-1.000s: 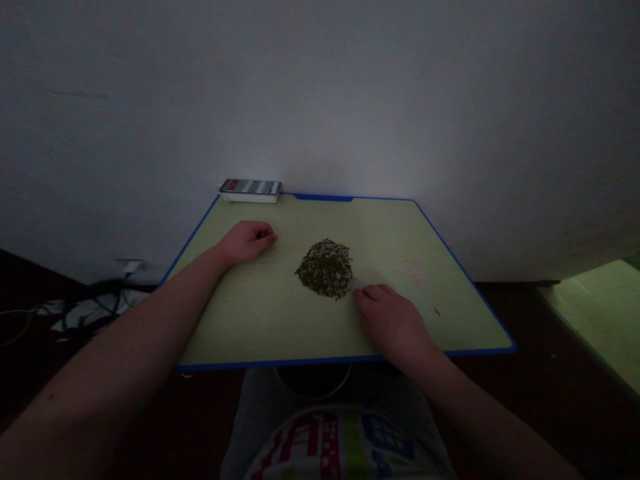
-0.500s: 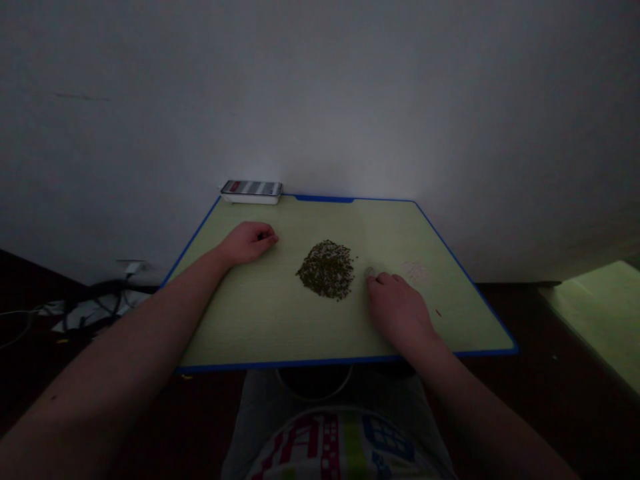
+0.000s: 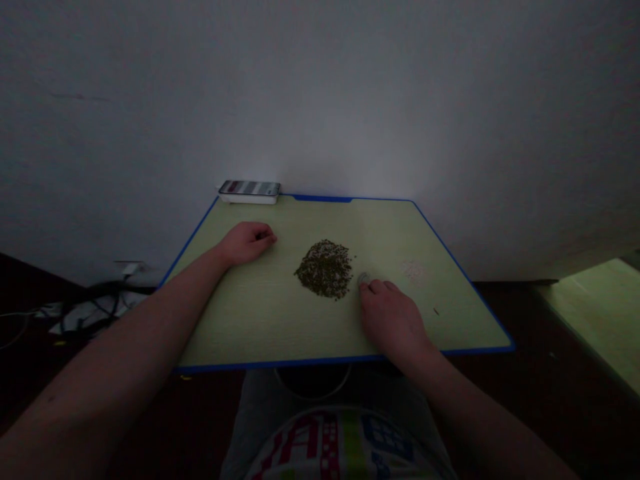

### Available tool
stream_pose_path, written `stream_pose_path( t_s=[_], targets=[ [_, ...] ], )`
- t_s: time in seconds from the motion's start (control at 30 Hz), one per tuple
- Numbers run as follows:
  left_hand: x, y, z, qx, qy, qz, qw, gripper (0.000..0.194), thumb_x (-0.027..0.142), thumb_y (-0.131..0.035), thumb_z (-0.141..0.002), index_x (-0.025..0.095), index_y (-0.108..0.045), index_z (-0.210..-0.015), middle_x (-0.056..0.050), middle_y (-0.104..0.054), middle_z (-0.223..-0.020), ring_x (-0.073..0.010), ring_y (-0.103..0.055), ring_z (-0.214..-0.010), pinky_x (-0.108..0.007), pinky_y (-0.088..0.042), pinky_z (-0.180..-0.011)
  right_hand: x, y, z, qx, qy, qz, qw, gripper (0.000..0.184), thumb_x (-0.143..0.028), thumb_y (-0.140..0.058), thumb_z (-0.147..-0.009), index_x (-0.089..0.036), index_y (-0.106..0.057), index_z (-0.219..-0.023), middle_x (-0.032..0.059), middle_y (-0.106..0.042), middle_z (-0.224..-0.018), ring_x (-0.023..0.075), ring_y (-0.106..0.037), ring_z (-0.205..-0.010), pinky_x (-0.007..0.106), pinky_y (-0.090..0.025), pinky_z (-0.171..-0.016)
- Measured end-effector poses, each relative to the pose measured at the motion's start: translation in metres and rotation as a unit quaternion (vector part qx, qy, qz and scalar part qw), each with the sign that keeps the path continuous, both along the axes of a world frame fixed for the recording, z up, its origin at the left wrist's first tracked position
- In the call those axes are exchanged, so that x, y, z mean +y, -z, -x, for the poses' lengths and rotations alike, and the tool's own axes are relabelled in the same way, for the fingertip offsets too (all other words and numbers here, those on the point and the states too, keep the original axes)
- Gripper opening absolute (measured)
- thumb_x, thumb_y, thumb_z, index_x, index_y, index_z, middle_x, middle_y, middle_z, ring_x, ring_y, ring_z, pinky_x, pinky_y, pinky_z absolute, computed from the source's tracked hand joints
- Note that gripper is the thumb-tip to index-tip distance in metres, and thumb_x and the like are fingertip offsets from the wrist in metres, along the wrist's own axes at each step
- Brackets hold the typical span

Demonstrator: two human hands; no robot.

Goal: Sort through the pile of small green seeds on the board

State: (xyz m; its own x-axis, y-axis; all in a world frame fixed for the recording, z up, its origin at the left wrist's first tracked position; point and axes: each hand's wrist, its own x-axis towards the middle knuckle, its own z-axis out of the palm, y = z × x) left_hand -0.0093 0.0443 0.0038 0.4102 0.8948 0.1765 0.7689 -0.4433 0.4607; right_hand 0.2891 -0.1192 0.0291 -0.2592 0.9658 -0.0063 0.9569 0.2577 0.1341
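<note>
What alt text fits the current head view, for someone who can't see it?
The right hand holds a small clear-looking object beside a loose heap of tiny olive-green grains with pale specks, on a pale yellow-green, blue-edged tabletop. The left hand rests, loosely curled, left of the heap. Small pale grains lie scattered farther right.

Phone [image 3: 253, 187]: lying flat, screen up with banded rows, on 1 white box [image 3: 249, 199]
Wall [image 3: 330, 93]: grey in dim light, 1 faint near-horizontal scratch [image 3: 80, 97] at upper left
Plug [image 3: 132, 269]: white, at the wall, low on the left
Black cables [image 3: 107, 289]: tangled below the plug, over white material [image 3: 85, 313], too dim to identify
Floor [image 3: 500, 407]: dark reddish brown, 2 small yellowish scraps [image 3: 185, 377] on the left
Side surface [image 3: 595, 313]: pale green, at far right, its near edge slanting
</note>
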Motion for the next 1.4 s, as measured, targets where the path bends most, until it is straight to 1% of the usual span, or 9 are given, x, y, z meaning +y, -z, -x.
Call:
stream_pose_path(
  t_s=[0.23,0.4,0.5,0.63,0.7,0.77,0.87,1.07,1.4],
  targets=[
    [0.001,0.001,0.001,0.000,0.004,-0.003,1.000,0.035,0.046,-0.047,-0.082,0.016,-0.061,-0.071,0.002,-0.051,-0.056,-0.0120,-0.045,-0.054,-0.025,-0.032,-0.052,0.026,-0.002,-0.015,-0.025,0.055,-0.024,0.998,0.026,-0.007,-0.042,-0.084,-0.012,-0.066,-0.094,0.0141,-0.066,-0.092,0.0238,-0.059,-0.086,0.031,-0.046,-0.068],
    [0.001,0.001,0.000,-0.005,0.002,0.001,1.000,0.035,0.046,-0.047,-0.081,0.016,-0.062,-0.073,0.001,-0.053,-0.057,-0.0127,-0.046,-0.055,-0.025,-0.033,-0.053,0.032,-0.002,-0.025,-0.036,0.069,-0.034,0.996,0.027,-0.007,-0.041,-0.084,-0.011,-0.067,-0.091,0.0145,-0.067,-0.088,0.0234,-0.062,-0.084,0.030,-0.046,-0.067],
    [0.000,0.000,-0.001,0.000,-0.001,0.000,1.000,0.034,0.045,-0.047,-0.081,0.015,-0.063,-0.073,0.001,-0.053,-0.057,-0.0127,-0.046,-0.055,-0.025,-0.033,-0.054,0.031,-0.005,-0.029,-0.033,0.077,-0.048,0.995,0.028,-0.008,-0.042,-0.084,-0.012,-0.069,-0.092,0.0133,-0.068,-0.086,0.0241,-0.063,-0.081,0.031,-0.046,-0.065],
    [0.000,0.000,0.000,0.002,-0.002,-0.003,1.000,0.035,0.046,-0.046,-0.081,0.016,-0.062,-0.074,0.000,-0.054,-0.057,-0.0133,-0.047,-0.055,-0.025,-0.033,-0.053,0.022,-0.016,-0.046,0.010,0.086,-0.118,0.989,0.034,-0.016,-0.042,-0.088,-0.016,-0.068,-0.110,0.0117,-0.071,-0.094,0.0239,-0.065,-0.083,0.033,-0.049,-0.069],
    [0.000,0.000,0.000,0.002,0.001,-0.004,1.000,0.035,0.047,-0.047,-0.081,0.016,-0.062,-0.073,0.000,-0.055,-0.058,-0.0136,-0.048,-0.056,-0.025,-0.033,-0.053,0.013,-0.021,-0.061,0.053,0.069,-0.155,0.984,0.035,-0.021,-0.043,-0.090,-0.018,-0.068,-0.113,0.0102,-0.072,-0.099,0.0233,-0.066,-0.087,0.034,-0.050,-0.075],
    [0.000,0.000,0.000,0.004,0.000,-0.002,1.000,0.035,0.047,-0.047,-0.081,0.016,-0.062,-0.074,0.000,-0.056,-0.059,-0.0137,-0.049,-0.056,-0.026,-0.034,-0.054,0.001,-0.024,-0.079,0.090,0.026,-0.166,0.982,0.032,-0.024,-0.044,-0.090,-0.019,-0.071,-0.108,0.0085,-0.072,-0.104,0.0221,-0.066,-0.092,0.034,-0.051,-0.081],
    [0.000,0.000,0.001,0.003,0.000,0.001,1.000,0.036,0.047,-0.046,-0.081,0.016,-0.063,-0.075,-0.001,-0.057,-0.060,-0.0139,-0.049,-0.057,-0.026,-0.034,-0.055,-0.018,-0.023,-0.106,0.102,-0.052,-0.124,0.986,0.031,-0.025,-0.045,-0.090,-0.022,-0.074,-0.099,0.0066,-0.073,-0.101,0.0207,-0.067,-0.091,0.036,-0.053,-0.083],
    [-0.001,-0.002,0.000,0.005,-0.009,0.011,1.000,0.035,0.046,-0.046,-0.080,0.016,-0.063,-0.074,-0.001,-0.056,-0.059,-0.0143,-0.049,-0.057,-0.026,-0.035,-0.055,-0.039,-0.015,-0.144,0.117,-0.100,-0.045,0.987,0.029,-0.019,-0.046,-0.088,-0.021,-0.074,-0.096,0.0067,-0.073,-0.099,0.0189,-0.068,-0.088,0.033,-0.055,-0.079],
    [-0.002,-0.002,0.000,-0.011,-0.012,0.015,1.000,0.036,0.047,-0.046,-0.080,0.016,-0.061,-0.074,-0.001,-0.055,-0.060,-0.0145,-0.048,-0.058,-0.027,-0.036,-0.056,-0.004,-0.005,-0.145,0.157,-0.085,-0.012,0.984,0.028,-0.018,-0.047,-0.089,-0.019,-0.073,-0.098,0.0062,-0.073,-0.101,0.0178,-0.067,-0.093,0.032,-0.053,-0.085]
  ],
)
